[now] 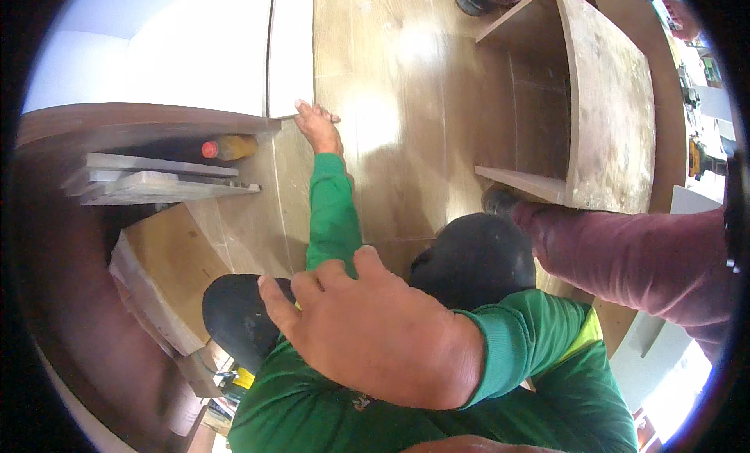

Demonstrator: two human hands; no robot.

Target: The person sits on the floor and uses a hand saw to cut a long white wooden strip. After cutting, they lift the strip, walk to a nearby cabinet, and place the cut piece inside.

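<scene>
My left arm, in a green sleeve, reaches forward over the wood-look floor. At its end my left hand (318,129) is beside the near corner of a long white panel (291,55), its fingers bent but apart. Whether the fingertips press on the panel's edge is hard to see. Close in front of my body hangs my right hand (383,336), back up and fingers spread, with nothing visible in it. Part of its palm side is hidden. My dark-clad knees (478,258) are bent beneath me.
At the right stands an open wooden box frame (611,101). Another person's maroon trouser leg (625,250) stretches in beside it; their shoe (475,0) shows at the top. Left are stacked boards (168,186), a bottle with a red cap (234,147) and a wooden block (176,258).
</scene>
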